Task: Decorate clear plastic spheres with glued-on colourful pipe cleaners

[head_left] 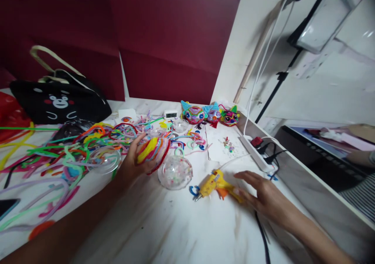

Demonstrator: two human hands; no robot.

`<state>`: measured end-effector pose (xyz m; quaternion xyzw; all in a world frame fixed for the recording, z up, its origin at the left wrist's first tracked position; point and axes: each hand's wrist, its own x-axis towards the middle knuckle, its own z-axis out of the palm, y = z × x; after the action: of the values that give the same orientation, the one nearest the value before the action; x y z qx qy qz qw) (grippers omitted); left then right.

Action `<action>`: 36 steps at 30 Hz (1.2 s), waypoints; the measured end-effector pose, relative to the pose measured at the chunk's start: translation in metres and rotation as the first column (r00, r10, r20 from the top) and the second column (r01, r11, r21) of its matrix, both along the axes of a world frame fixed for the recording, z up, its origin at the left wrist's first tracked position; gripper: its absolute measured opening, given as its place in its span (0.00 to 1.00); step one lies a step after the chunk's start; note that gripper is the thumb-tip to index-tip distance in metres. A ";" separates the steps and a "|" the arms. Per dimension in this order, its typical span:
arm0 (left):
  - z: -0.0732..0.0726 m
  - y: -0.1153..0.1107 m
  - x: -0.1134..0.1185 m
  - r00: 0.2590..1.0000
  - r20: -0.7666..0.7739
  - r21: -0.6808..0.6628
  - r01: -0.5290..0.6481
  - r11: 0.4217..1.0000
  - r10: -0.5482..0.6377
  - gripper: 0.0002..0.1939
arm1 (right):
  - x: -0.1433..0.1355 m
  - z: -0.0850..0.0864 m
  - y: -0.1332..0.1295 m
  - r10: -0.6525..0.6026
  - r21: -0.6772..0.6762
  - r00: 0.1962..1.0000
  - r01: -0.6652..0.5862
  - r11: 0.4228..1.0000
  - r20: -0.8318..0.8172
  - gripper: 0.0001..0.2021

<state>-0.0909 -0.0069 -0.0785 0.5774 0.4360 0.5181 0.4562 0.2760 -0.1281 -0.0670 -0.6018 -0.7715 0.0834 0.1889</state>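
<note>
My left hand (136,160) is wrapped round a ball-like piece (154,151) covered in yellow, orange, pink and red fuzzy strips. Just right of it, a clear plastic half-shell (175,173) with small coloured specks rests on the marbled table (164,225). A yellow glue gun (215,184) lies on its side, its nozzle pointing left beside a small blue curled piece (192,190). At the handle end of the glue gun is my right hand (253,189), fingers apart and slightly curled; whether the fingertips touch the handle is unclear.
Tangled fuzzy stems (73,150) cover the left side. Decorated animal-face ornaments (193,114) stand at the back near a small digital clock (170,114). A power strip (259,154) lies along the right edge. A black bag (61,99) sits back left. Another person's arm (359,157) shows far right.
</note>
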 end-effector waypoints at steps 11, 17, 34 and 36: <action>-0.007 0.004 -0.001 1.000 -0.015 0.015 -0.017 1.000 0.018 0.50 | -0.010 -0.028 -0.007 0.059 0.077 0.992 -0.068 0.995 0.116 0.11; -0.006 0.003 -0.001 1.000 -0.005 0.015 -0.011 1.000 0.011 0.49 | -0.014 -0.035 -0.002 0.025 0.147 0.972 -0.060 0.987 0.233 0.13; -0.008 0.005 -0.004 0.999 -0.037 0.048 -0.001 0.999 0.003 0.50 | 0.001 0.001 0.026 -0.013 0.484 0.942 -0.160 0.860 0.335 0.09; -0.007 0.005 -0.004 0.999 -0.049 0.040 -0.014 0.999 0.016 0.51 | -0.002 0.007 0.022 0.013 0.520 0.937 -0.206 0.829 0.350 0.08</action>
<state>-0.0950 -0.0023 -0.0856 0.5957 0.4409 0.5155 0.4300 0.2736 -0.1056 -0.0601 -0.4817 -0.8170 -0.2326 0.2155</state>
